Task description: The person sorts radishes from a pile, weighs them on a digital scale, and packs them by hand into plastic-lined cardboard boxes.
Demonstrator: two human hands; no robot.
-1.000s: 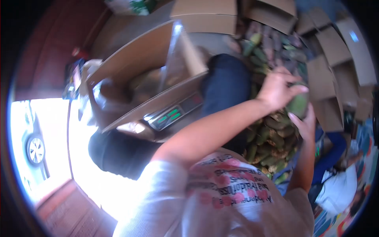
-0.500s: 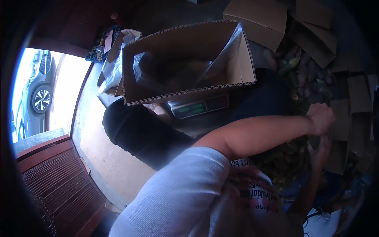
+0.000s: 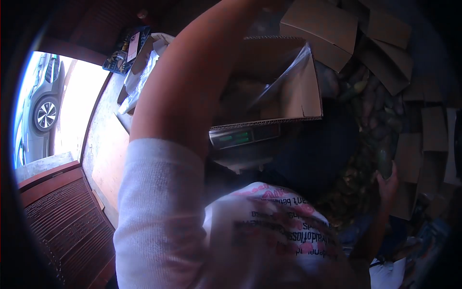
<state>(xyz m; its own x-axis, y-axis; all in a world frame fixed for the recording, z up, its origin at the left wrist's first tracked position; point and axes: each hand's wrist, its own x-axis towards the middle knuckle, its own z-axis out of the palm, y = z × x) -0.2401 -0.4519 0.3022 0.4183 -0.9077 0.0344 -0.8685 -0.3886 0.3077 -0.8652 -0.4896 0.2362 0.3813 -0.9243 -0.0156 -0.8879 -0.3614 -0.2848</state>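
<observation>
Cardboard edges [image 3: 409, 155] crowd the right hand [image 3: 388, 184], holding a green vegetable [image 3: 384, 163] (left hand [image 3: 274, 6] blurred, grip unclear).

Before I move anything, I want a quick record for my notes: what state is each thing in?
Large carton: top open.
Clear plastic liner: inside it, contents too dark to identify.
Scale: on, display lit green.
Right hand: gripping.
Green vegetable: held.
Left hand: too dim to tell.
Cartons at right: flaps look spread.
</observation>
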